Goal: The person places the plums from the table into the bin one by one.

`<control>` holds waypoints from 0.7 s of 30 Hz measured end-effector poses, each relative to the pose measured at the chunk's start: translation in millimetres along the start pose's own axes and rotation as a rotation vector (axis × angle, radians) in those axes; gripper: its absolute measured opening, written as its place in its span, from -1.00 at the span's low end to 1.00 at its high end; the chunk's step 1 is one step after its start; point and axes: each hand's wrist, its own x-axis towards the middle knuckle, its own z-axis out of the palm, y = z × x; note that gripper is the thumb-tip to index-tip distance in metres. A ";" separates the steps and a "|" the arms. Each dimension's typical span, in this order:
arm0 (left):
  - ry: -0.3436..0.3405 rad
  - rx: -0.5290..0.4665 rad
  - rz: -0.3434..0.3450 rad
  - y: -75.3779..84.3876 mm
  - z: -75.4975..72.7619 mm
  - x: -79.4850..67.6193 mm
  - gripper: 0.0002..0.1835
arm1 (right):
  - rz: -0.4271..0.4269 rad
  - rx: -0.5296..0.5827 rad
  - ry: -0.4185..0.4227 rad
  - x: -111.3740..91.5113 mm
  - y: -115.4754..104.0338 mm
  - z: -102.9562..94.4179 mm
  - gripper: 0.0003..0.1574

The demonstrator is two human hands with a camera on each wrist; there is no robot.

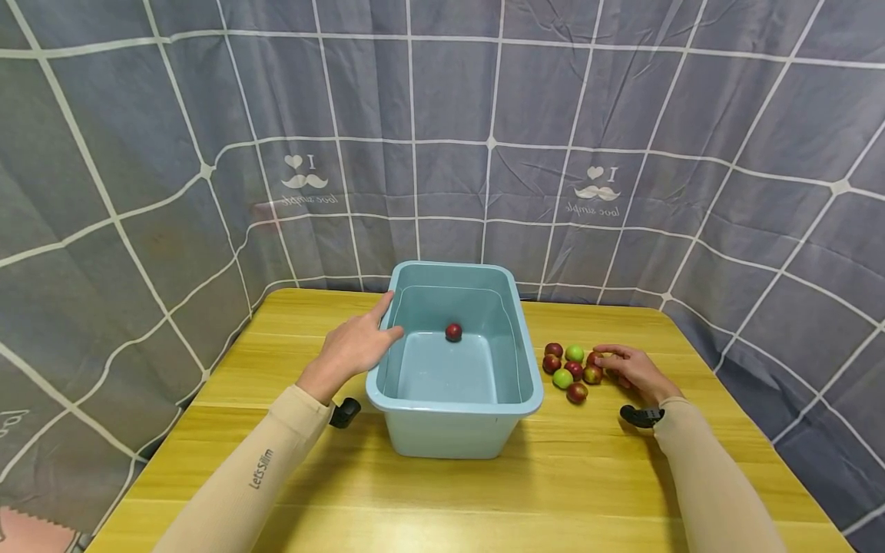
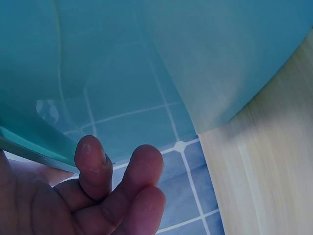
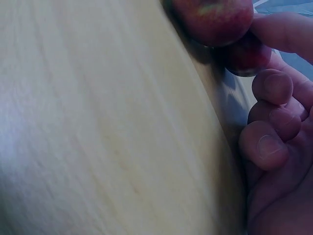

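Observation:
A light-blue plastic bin [image 1: 454, 430] stands on the wooden table with one small red apple [image 1: 453, 332] on its floor. My left hand [image 1: 356, 343] holds the bin's left rim, thumb over the edge; in the left wrist view the other fingers [image 2: 142, 166] curl beside the outer wall. To the right of the bin lies a group of small red and green apples, among them a green apple [image 1: 562, 378]. At its right side my right hand [image 1: 639, 370] pinches a dark red apple [image 3: 247, 56] between thumb and fingers. Another red apple [image 3: 215, 19] sits close beside it.
A grey-blue checked curtain [image 1: 449, 184] hangs behind the table and along both sides. One red apple [image 1: 577, 393] lies at the near edge of the group. Bare wooden tabletop [image 1: 553, 491] extends in front of the bin.

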 end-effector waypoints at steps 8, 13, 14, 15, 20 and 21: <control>0.006 0.006 0.006 -0.4 0.3 0.1 -0.16 | 0.013 -0.026 0.013 1.0 0.5 1.0 -0.21; 0.009 0.006 0.006 -0.1 0.1 -0.1 -0.16 | 0.016 -0.047 0.022 0.4 0.5 1.5 -0.20; 0.009 0.005 0.006 -0.1 0.1 -0.2 -0.16 | 0.016 -0.047 0.022 0.4 0.5 1.6 -0.20; 0.009 0.005 0.006 0.0 0.1 -0.3 -0.16 | 0.016 -0.046 0.022 0.4 0.5 1.7 -0.21; 0.008 0.004 0.005 -0.3 0.0 -0.4 -0.16 | -0.002 -0.044 0.025 -1.0 0.7 1.4 -0.24; 0.008 0.003 0.004 -0.4 0.1 -0.3 -0.16 | -0.008 -0.045 0.027 -1.6 0.9 1.3 -0.24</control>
